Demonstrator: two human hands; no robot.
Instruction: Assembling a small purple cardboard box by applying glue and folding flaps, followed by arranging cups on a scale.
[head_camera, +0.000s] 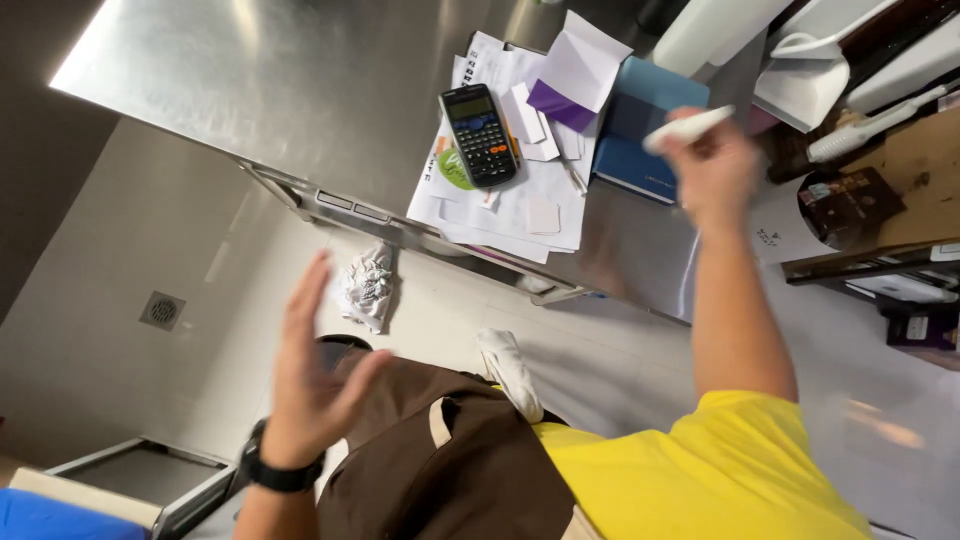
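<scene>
My right hand (712, 170) has its grip closed around a white marker (688, 127), held above the steel worktop (330, 90). The marker's long axis runs nearly level across the view, its far end tilted slightly up toward the right. My left hand (305, 375) hangs open and empty over the floor, fingers spread. Near the marker lie loose white papers (520, 200) carrying a black calculator (480, 135), a purple-lined envelope (570, 75) and a blue book (640, 130).

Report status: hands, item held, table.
Right hand shut on white pen. Left hand open, empty. Calculator on papers, untouched.
</scene>
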